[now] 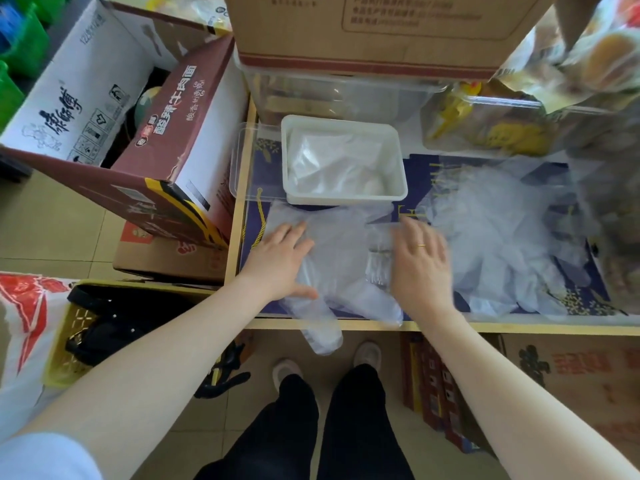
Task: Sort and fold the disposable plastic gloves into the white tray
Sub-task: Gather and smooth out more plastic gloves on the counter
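From the head camera, a clear plastic glove (341, 268) lies flat just in front of the white tray (343, 160), which holds folded gloves. The left hand (282, 261) presses its near-left part with straight fingers, and the right hand (420, 258), blurred, rests flat on its right edge. A loose glove pile (498, 233) sits right of the tray.

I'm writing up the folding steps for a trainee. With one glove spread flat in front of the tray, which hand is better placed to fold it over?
Probably the right hand: its fingers lie at the glove's right edge, while the left hand presses it flat.
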A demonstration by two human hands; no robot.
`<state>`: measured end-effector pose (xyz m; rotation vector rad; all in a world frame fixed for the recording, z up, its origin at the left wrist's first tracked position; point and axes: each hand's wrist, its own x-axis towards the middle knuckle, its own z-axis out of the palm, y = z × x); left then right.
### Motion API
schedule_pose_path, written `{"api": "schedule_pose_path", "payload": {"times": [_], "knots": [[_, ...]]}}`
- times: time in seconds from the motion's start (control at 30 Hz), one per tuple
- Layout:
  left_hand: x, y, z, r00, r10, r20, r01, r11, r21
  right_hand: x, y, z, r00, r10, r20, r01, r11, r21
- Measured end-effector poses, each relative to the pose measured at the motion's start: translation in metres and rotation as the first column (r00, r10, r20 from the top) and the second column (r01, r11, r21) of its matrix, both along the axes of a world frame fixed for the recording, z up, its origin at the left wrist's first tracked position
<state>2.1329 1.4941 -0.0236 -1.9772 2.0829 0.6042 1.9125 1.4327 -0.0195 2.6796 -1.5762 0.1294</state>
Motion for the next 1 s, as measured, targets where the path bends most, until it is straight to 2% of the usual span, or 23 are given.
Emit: {"api": "schedule_pose_path", "payload": {"times": [0.1,0.17,0.23,0.4,0.47,0.53,0.6,0.67,0.73,0.8,0.87,0.93,1.0], "knots": [[-0.003,0.0,0.002,0.999,0.03,-0.012,-0.03,0.999,0.012,0.045,0.01,-0.006,0.965,0.255,0.063,-0.263,0.949,0.177],[-0.006,0.0,0.003,1.0,0.028,-0.003,-0.028,0.999,0.016,0.06,0.01,-0.018,0.945,0.327,0.022,-0.317,0.892,0.321],[-0.006,-0.002,0.003,0.999,0.041,0.0,-0.041,0.999,0.005,0.052,0.003,-0.033,0.938,0.342,-0.055,-0.288,0.857,0.427],[-0.011,-0.006,0.006,0.994,0.109,-0.015,-0.108,0.992,0.059,-0.009,-0.007,-0.037,0.965,0.221,-0.143,-0.15,0.907,0.393],[-0.014,-0.006,0.007,0.99,0.137,-0.017,-0.136,0.987,0.087,-0.027,-0.014,-0.028,0.955,0.241,-0.173,-0.143,0.885,0.444],[-0.017,-0.007,0.01,0.986,0.166,-0.014,-0.163,0.98,0.114,-0.035,-0.029,-0.012,0.95,0.296,-0.102,-0.209,0.843,0.496],[-0.023,-0.007,0.013,0.976,0.217,-0.022,-0.214,0.971,0.109,-0.046,-0.048,0.003,0.971,0.231,0.053,-0.233,0.886,0.401],[-0.034,-0.009,0.019,0.966,0.257,-0.036,-0.256,0.966,0.022,-0.065,-0.071,0.008,0.995,0.028,0.095,-0.059,0.936,0.348],[-0.048,-0.012,0.023,0.965,0.247,-0.086,-0.256,0.961,-0.11,-0.089,-0.09,0.005,0.988,-0.146,-0.042,0.15,0.9,0.409],[-0.065,-0.016,0.027,0.955,0.226,-0.192,-0.261,0.947,-0.184,-0.111,-0.099,-0.001,0.971,-0.152,-0.183,0.221,0.862,0.456],[-0.084,-0.022,0.03,0.936,0.194,-0.293,-0.265,0.938,-0.225,-0.126,-0.104,-0.007,0.985,-0.107,-0.134,0.156,0.878,0.452],[-0.104,-0.031,0.032,0.931,0.151,-0.333,-0.247,0.932,-0.267,-0.132,-0.109,-0.008,0.997,-0.074,-0.036,0.082,0.901,0.427],[-0.127,-0.044,0.034,0.902,0.172,-0.395,-0.277,0.934,-0.227,-0.133,-0.116,-0.007,0.998,-0.051,0.027,0.035,0.903,0.427]]}}
